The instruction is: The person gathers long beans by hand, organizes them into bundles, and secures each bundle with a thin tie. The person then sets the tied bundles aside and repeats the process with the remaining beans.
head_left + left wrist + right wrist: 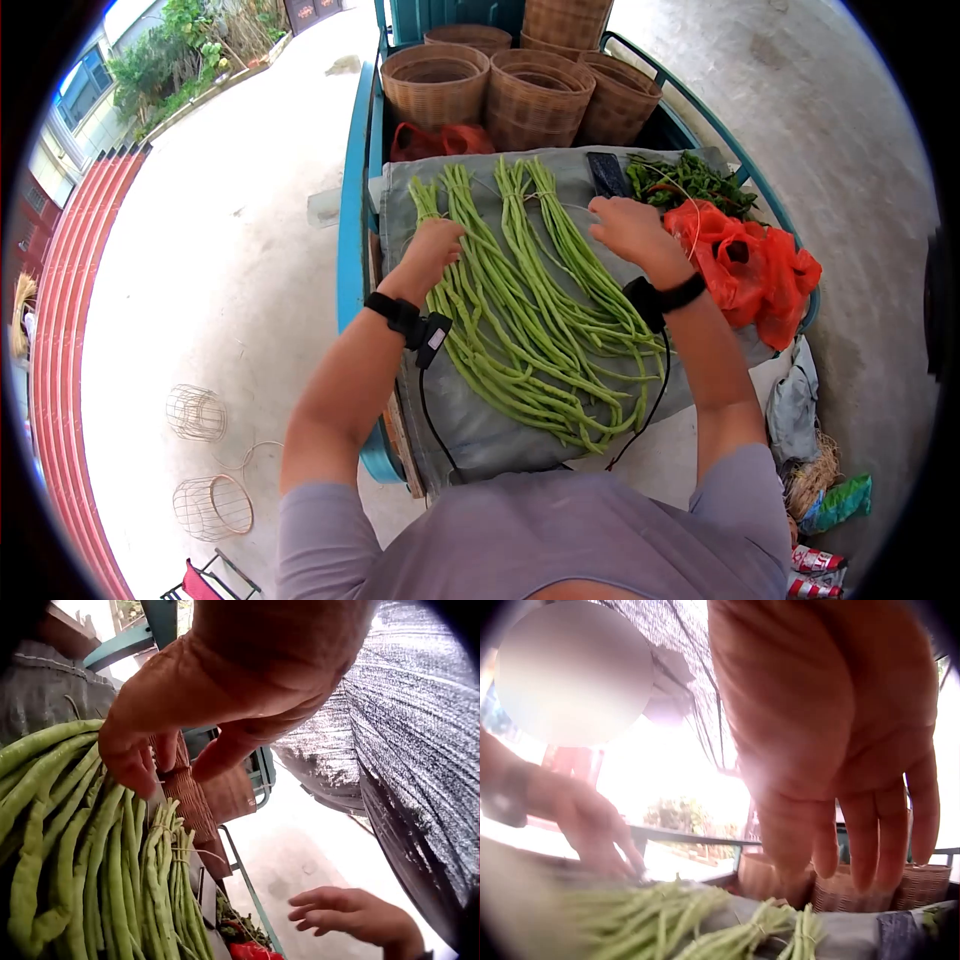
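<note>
Several bundles of long green beans [515,240] lie side by side on a grey cloth [470,440], stem ends pointing away from me. Thin ties show around the right-hand bundles [169,840]. My left hand [432,252] is over the upper part of the leftmost bundle, fingertips right at the beans; the left wrist view shows its fingers bent loosely and the thumb [221,754] apart from them. To the right of the rightmost bundle, my right hand [638,232] hovers near the cloth's far part. Its fingers [862,840] hang nearly straight, holding nothing.
Wicker baskets [435,85] stand in the teal cart bed behind the cloth. A dark strip [607,175], leafy greens [700,185] and a red plastic bag [745,260] lie at the right. The cart's teal rail [355,200] runs along the left.
</note>
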### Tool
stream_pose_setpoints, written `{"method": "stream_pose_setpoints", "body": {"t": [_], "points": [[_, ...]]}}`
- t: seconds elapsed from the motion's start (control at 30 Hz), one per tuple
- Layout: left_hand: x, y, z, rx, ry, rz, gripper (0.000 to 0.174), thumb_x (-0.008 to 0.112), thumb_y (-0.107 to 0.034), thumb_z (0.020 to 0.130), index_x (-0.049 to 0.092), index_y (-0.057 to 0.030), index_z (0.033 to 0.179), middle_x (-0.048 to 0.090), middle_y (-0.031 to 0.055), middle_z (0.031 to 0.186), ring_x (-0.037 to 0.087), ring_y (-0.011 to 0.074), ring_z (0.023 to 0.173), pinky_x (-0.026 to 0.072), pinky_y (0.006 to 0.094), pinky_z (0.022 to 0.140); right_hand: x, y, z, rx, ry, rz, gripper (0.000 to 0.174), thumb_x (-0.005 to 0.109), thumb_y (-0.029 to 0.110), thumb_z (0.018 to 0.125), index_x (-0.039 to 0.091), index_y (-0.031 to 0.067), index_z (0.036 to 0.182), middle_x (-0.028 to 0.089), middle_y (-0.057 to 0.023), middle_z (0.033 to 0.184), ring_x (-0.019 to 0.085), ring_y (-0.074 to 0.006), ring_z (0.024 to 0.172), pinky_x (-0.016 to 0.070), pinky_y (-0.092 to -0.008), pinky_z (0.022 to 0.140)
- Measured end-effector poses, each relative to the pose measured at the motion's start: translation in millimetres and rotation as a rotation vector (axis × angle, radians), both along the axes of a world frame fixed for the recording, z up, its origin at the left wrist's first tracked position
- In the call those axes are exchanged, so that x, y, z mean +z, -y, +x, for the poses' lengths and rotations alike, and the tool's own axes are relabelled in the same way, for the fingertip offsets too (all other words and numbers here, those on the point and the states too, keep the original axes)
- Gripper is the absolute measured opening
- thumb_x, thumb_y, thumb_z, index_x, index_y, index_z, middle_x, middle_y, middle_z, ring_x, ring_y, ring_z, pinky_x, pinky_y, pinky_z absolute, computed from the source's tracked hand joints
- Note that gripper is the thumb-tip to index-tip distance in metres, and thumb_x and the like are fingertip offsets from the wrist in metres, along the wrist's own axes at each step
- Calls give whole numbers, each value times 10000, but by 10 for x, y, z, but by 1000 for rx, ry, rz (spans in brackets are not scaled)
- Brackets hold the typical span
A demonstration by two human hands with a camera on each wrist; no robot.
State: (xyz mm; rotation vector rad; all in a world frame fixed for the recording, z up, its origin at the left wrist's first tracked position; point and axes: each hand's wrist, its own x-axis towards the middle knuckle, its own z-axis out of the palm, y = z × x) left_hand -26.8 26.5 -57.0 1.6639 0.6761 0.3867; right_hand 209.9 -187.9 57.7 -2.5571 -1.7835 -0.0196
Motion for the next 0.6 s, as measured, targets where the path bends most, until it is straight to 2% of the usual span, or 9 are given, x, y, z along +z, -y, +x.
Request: {"method": "stream_pose_setpoints", "body": {"t": [0.03,0.1,0.2,0.23,0.33,0.37,0.47,0.6], "points": [[52,-35,-1,51,-19,71,297,583,-147,893,504,24,1123,532,149,1094,561,250,917,472,350,713,-196,-121,104,-29,37,-24,249,567,239,842,600,64,1017,636,-126,1011,596,-356,949,475,-490,785],[308,65,92,367,-8,-156,300,580,-153,875,476,21,1097,509,155,1048,534,246,790,446,376,654,-615,-324,263,-87,-31,48,227,563,235,846,602,75,1002,623,-114,1011,584,-363,958,473,-496,786],[-58,-169,179,367,-119,418,316,584,-156,868,466,11,1108,497,187,1094,535,294,790,451,417,665,-989,-629,480,-128,-100,102,195,558,232,856,602,89,981,610,-112,1002,572,-363,961,472,-496,781],[11,-90,192,383,-179,555,347,594,-153,859,463,-2,1143,483,191,1142,539,344,821,456,475,690,-1085,-728,555,-135,-121,109,184,556,230,860,602,93,974,607,-114,998,569,-361,960,472,-495,778],[112,43,204,311,-245,610,375,593,-156,861,463,-25,1188,489,172,1174,552,369,887,467,494,713,-1334,-990,843,-193,-173,263,153,542,218,884,602,104,967,600,-124,980,563,-361,949,470,-498,757],[109,46,210,288,-258,627,372,588,-162,866,468,-35,1194,493,170,1181,555,370,907,470,498,718,-1435,-1050,915,-157,-145,292,126,522,183,904,602,108,967,600,-132,959,566,-364,924,465,-519,734],[93,50,215,222,-292,663,360,577,-179,874,489,-56,1201,513,170,1183,561,371,958,478,506,737,-1644,-1178,1008,-58,-53,273,100,514,167,916,593,109,940,597,-128,944,572,-358,880,474,-512,703],[160,89,209,200,-284,639,338,586,-187,853,531,-55,1160,558,181,1120,563,368,990,481,499,777,-1699,-1276,1112,54,93,266,69,532,170,906,575,116,906,586,-116,949,568,-342,827,486,-479,670]]}}
